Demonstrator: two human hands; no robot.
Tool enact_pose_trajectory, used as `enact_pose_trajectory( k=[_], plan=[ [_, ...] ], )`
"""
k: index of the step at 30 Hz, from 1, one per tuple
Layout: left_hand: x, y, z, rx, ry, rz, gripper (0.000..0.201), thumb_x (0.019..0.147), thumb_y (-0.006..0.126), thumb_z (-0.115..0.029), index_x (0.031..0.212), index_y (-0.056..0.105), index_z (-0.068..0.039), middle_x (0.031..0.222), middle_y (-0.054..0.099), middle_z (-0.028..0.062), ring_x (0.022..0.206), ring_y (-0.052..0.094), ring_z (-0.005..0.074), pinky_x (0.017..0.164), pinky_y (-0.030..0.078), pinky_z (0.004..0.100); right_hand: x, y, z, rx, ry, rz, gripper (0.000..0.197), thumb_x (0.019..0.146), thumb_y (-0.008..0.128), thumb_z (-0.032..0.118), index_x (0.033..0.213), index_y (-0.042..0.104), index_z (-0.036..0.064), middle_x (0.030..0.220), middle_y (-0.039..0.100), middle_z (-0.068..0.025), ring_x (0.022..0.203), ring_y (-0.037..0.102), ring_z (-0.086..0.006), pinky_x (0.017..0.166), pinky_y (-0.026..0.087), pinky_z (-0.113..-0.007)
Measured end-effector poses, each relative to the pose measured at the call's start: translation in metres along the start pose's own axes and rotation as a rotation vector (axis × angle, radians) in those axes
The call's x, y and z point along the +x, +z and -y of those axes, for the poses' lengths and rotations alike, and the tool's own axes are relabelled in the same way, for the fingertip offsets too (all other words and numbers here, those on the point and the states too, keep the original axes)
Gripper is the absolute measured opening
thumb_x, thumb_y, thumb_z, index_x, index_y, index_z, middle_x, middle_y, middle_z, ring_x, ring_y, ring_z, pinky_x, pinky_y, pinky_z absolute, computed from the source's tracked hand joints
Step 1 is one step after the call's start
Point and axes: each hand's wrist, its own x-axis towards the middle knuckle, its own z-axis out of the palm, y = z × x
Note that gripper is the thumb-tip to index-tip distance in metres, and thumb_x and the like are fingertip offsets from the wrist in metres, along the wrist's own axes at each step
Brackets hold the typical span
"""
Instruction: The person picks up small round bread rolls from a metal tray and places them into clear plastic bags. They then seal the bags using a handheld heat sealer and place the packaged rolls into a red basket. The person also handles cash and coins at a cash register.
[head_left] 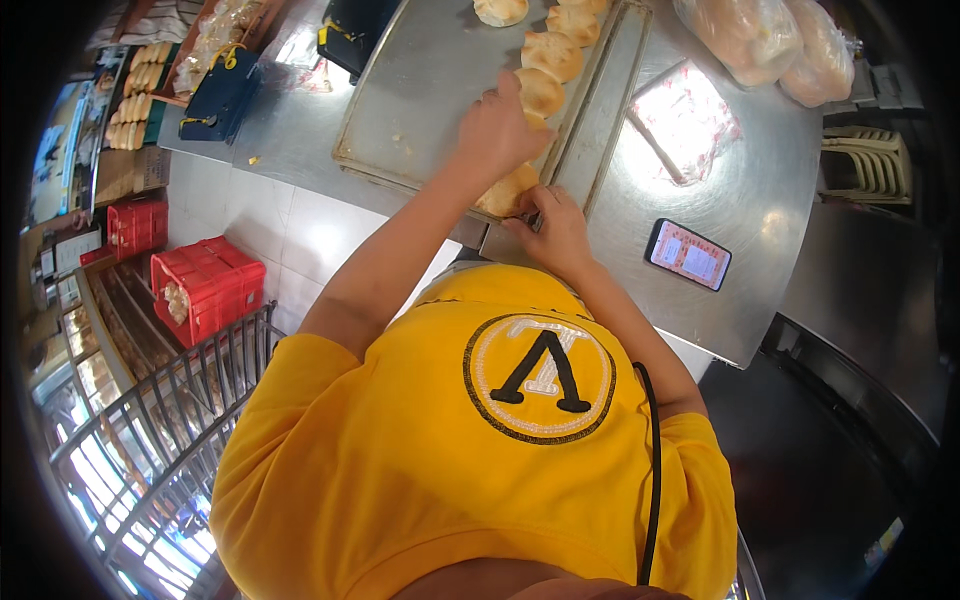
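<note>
A line of golden-brown bread rolls (552,56) runs along the right side of a large metal baking tray (420,95). My left hand (497,130) reaches over the tray, its fingers curled on a roll in the row, which it partly hides. At the tray's near edge lies the closest bread roll (507,194). My right hand (556,226) is at that roll's right side, thumb and fingers closed against its edge; the fingertips are partly hidden. One more roll (500,11) sits apart, left of the row at the far end.
The tray rests on a steel table (770,220). To its right lie a phone (688,255), a crumpled plastic wrapper (690,120) and bagged bread (745,40). Dark blue boxes (222,100) stand left. Red crates (208,287) and a metal rack (165,430) are lower left.
</note>
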Motion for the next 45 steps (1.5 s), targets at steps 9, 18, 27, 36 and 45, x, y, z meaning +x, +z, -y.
enact_pose_trajectory(
  k=[9,18,27,36,45],
  plan=[
    [0.012,-0.009,0.021,0.261,0.200,0.127,0.050,0.073,0.069,-0.022,0.112,0.042,-0.008,0.114,0.050,0.0279,0.105,0.051,0.0432,0.087,0.046,0.0475,0.032,-0.019,-0.013,-0.077,0.019,-0.130,0.015,0.076,0.068,0.007,0.089,0.061,0.0053,0.085,0.062,-0.0117,0.083,0.061,-0.0296,0.074,0.048,-0.038],
    [0.029,-0.053,0.050,0.583,0.596,0.291,0.037,0.077,0.066,-0.013,0.112,0.053,-0.012,0.122,0.054,0.0146,0.115,0.051,0.0328,0.092,0.042,0.0469,0.052,-0.105,-0.100,-1.042,0.156,-0.441,0.023,0.077,0.061,0.017,0.099,0.062,0.0118,0.106,0.061,-0.0156,0.113,0.050,-0.0304,0.094,0.037,-0.051],
    [0.010,-0.038,0.050,0.530,0.560,0.022,0.030,0.079,0.062,-0.016,0.109,0.056,-0.014,0.105,0.058,0.0091,0.104,0.055,0.0270,0.084,0.043,0.0452,0.054,-0.102,-0.116,-0.924,0.243,-0.391,0.034,0.082,0.064,0.020,0.116,0.061,0.0192,0.135,0.047,-0.0162,0.124,0.040,-0.0415,0.094,0.036,-0.055],
    [0.029,-0.141,0.159,0.047,0.202,-0.642,0.016,0.077,0.066,-0.015,0.090,0.063,-0.005,0.096,0.064,0.0173,0.089,0.062,0.0342,0.078,0.051,0.0405,0.081,-0.044,-0.019,-0.705,-0.036,-0.391,0.028,0.082,0.065,0.012,0.110,0.064,0.0125,0.131,0.048,-0.0159,0.123,0.041,-0.0373,0.097,0.037,-0.050],
    [0.140,-0.169,0.387,0.164,-0.008,-0.623,0.025,0.077,0.066,-0.014,0.102,0.069,-0.012,0.110,0.065,0.0119,0.098,0.061,0.0321,0.086,0.049,0.0394,0.155,0.029,0.074,-0.494,-0.108,-0.377,0.025,0.083,0.063,0.003,0.108,0.064,0.0064,0.125,0.052,-0.0146,0.116,0.047,-0.0317,0.093,0.041,-0.042]
  ],
)
